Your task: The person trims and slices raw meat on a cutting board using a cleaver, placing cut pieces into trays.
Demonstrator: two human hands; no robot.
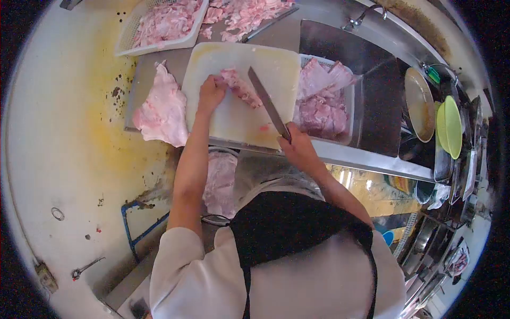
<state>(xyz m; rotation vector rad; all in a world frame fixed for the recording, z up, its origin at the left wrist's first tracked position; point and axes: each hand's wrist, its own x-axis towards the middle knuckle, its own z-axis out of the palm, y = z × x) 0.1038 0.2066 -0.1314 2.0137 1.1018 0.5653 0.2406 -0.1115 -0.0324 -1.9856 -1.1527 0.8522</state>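
On the white cutting board (215, 127) lies a narrow strip of raw pink meat (243, 90). My left hand (212, 94) grips its far left end with closed fingers. My right hand (298, 144) is wrapped around the handle of a long knife (267, 101). The blade points away from me and to the left, close beside the right end of the strip; whether it touches the meat I cannot tell. To the left of the board, a large pale slab of meat (162, 109) rests on the metal counter.
Meat pieces fill a white basket (127, 45) at the back left and a second basket (350, 119) right of the board. Loose scraps (255, 16) and another knife (271, 24) lie behind. A sink faucet (366, 16), a pan (418, 106) and green bowls (450, 127) stand right.
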